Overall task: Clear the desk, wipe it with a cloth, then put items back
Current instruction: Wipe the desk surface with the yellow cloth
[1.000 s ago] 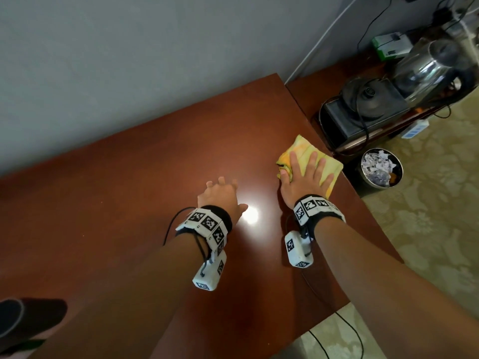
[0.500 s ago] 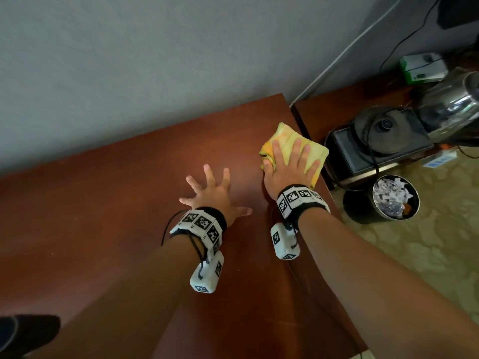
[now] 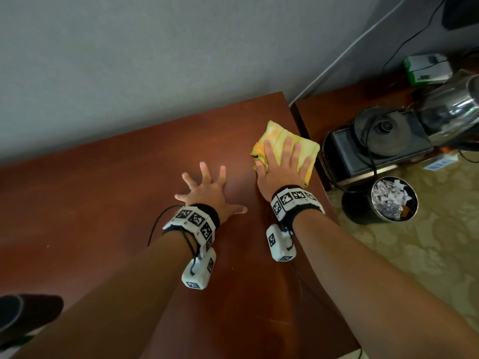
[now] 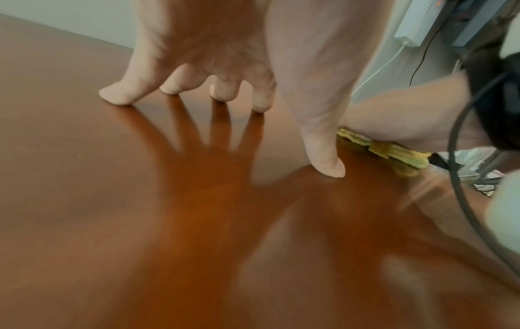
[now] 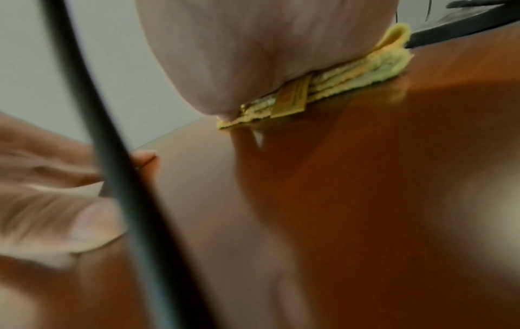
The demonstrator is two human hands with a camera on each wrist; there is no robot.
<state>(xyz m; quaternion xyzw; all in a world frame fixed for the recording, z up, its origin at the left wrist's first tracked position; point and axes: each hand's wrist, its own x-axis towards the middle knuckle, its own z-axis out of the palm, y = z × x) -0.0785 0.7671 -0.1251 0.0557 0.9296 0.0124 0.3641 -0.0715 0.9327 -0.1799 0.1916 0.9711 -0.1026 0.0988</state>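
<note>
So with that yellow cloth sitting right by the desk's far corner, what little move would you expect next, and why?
Probably a sweep back toward the person and leftward. The right hand presses the folded yellow cloth flat near the far right corner of the desk, so little surface lies ahead. The left hand braces with spread fingers, leaving bare wood to its left.

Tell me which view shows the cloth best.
The head view: the folded yellow cloth lies near the desk's right edge, flat under the right hand. The right wrist view shows only its layered edge beneath the palm; the left wrist view shows a thin strip.
</note>
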